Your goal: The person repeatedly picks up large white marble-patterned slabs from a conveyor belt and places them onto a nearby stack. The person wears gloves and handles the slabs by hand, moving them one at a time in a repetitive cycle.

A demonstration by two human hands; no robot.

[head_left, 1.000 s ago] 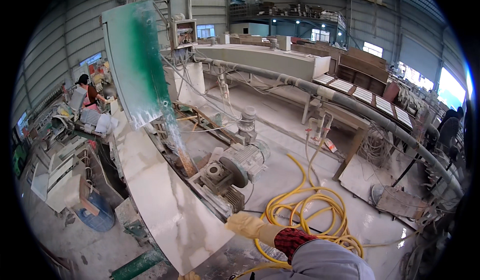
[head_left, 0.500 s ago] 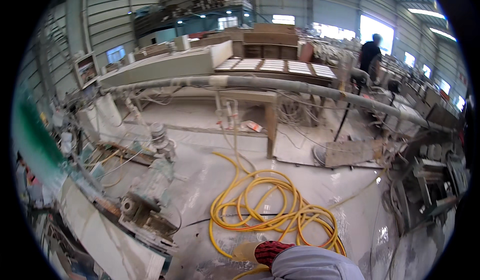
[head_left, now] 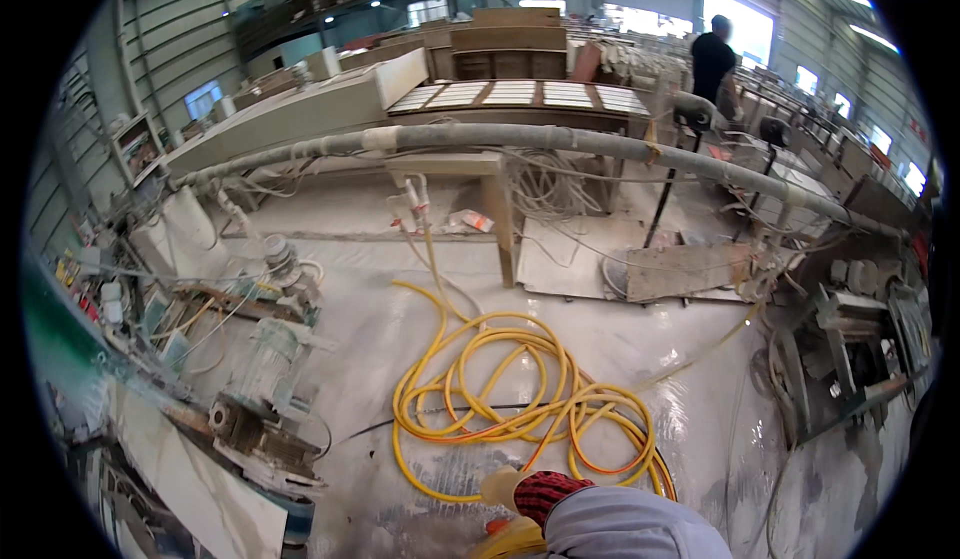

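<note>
Whitish floor (head_left: pixel 345 374) — right hand (head_left: pixel 502 487) (gloved) near yellow hose (head_left: pixel 500 432) — can't tell its grip.

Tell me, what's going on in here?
A person's right hand, in a pale glove, is at the near side of a loosely coiled yellow hose on the floor; whether it grips anything is unclear. The left hand is out of view. A pale slab lies at lower left, beside a dusty motor. Farther back, another person in dark clothing stands.
</note>
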